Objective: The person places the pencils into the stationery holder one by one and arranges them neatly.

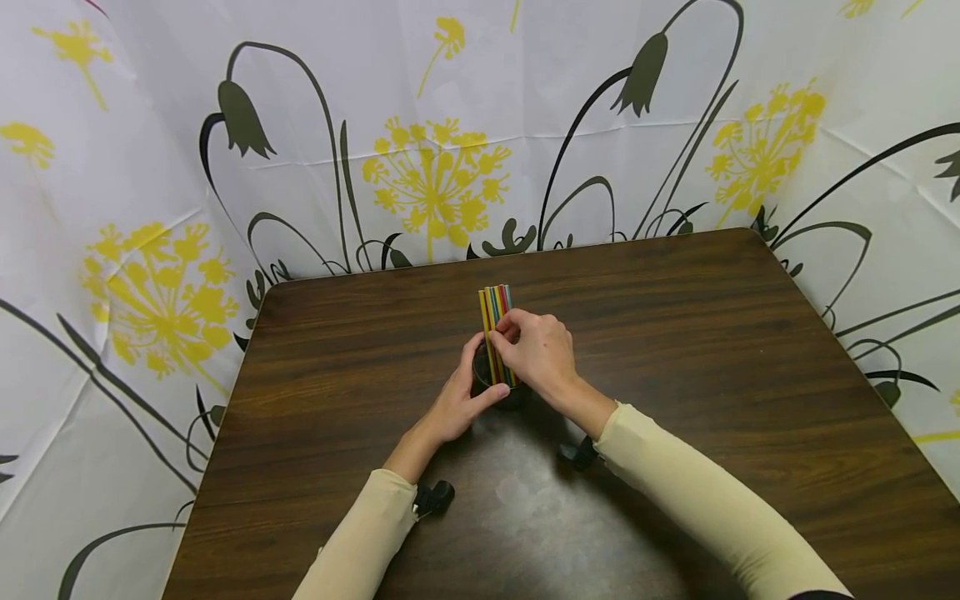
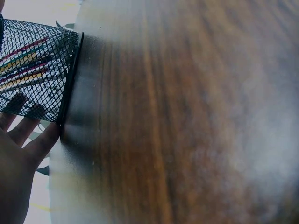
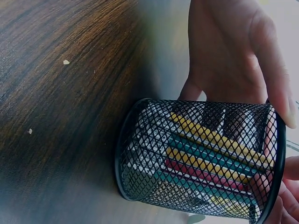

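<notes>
A black wire-mesh pencil cup (image 3: 149, 186) stands upright on the table. Several thin coloured pencils (image 1: 492, 308), yellow, red, blue and green, rise from it in a bundle; their lower parts show through the mesh in both wrist views. My left hand (image 1: 450, 408) grips the cup from the left, its thumb over the near rim and fingers spread along the mesh wall. Above the rim, my right hand (image 1: 542, 354) pinches at the pencils between thumb and forefinger. How many it holds is hidden. In the right wrist view, right-hand fingertips (image 3: 292, 200) show at the rim.
The dark wood-grain table (image 1: 360, 350) stretches around the cup on all sides. A white curtain (image 1: 465, 75) with yellow and grey-green flowers hangs behind its far edge. Small pale specks lie on the tabletop. Black wrist cameras (image 1: 435, 498) are strapped at both sleeves.
</notes>
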The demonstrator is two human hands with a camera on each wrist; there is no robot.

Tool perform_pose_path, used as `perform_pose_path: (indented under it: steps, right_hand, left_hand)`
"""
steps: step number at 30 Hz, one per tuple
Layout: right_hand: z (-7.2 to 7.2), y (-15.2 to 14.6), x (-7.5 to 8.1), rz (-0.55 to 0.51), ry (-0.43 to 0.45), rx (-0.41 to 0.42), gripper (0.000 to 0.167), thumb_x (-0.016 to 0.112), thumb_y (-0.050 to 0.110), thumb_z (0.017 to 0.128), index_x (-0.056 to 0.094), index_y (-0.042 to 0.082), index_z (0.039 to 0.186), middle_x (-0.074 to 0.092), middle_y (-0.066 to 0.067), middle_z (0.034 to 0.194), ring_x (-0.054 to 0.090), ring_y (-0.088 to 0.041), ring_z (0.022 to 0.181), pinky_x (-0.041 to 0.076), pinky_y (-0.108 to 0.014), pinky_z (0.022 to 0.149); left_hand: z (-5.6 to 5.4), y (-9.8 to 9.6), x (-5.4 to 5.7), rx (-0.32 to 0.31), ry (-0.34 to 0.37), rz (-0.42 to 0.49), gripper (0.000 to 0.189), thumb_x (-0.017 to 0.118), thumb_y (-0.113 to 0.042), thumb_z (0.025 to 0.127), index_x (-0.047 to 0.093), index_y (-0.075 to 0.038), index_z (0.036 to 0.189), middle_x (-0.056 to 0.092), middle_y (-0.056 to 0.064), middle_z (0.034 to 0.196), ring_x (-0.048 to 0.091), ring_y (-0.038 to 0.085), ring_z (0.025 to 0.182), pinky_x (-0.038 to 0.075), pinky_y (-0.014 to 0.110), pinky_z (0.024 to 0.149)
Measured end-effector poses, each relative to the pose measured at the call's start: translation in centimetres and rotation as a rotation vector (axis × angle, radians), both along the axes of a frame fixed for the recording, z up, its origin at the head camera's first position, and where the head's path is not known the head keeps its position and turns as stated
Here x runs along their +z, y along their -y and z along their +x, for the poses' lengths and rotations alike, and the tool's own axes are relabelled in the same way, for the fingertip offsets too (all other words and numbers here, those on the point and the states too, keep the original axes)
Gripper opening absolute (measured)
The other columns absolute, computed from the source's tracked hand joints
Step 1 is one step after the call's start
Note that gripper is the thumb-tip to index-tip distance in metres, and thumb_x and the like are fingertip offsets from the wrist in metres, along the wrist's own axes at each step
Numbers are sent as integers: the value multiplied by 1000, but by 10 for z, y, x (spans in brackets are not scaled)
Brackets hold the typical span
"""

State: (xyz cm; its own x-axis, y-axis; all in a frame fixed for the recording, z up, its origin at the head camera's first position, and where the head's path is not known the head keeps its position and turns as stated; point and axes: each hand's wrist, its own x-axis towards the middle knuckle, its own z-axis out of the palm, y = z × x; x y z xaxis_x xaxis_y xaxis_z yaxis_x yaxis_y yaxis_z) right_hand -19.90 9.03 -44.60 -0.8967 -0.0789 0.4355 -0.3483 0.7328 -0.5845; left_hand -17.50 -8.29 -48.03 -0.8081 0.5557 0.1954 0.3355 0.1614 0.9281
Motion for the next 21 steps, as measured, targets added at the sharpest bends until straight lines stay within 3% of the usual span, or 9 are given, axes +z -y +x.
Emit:
perform_pose_path:
  steps: [9, 16, 21]
  right_hand:
    - [-1, -1, -1, 8, -14, 19, 13, 78, 26, 85, 71, 15, 81, 66, 8, 66, 55, -5, 51, 42, -25, 45]
    - [0, -3, -2, -16, -17, 38, 14, 77, 26, 86, 71, 14, 80, 65, 7, 66, 53, -3, 49, 42, -24, 45]
    - [1, -6, -2, -40, -46, 43, 15, 75, 27, 88, 71, 15, 80, 64, 8, 65, 54, -1, 51, 43, -23, 46]
  left_hand:
    - [0, 1, 0, 11, 13, -16, 78, 61, -8, 95, 9, -5, 154, 38, 24, 145, 44, 42, 127, 31, 60, 105]
    - [-13, 4, -31, 43, 15, -64, 83, 62, -17, 96, 6, -21, 156, 35, 15, 149, 42, 33, 130, 30, 57, 107]
    - [-15, 6, -33, 35, 42, -73, 85, 64, -25, 96, 5, -31, 156, 35, 8, 150, 43, 27, 130, 32, 53, 107]
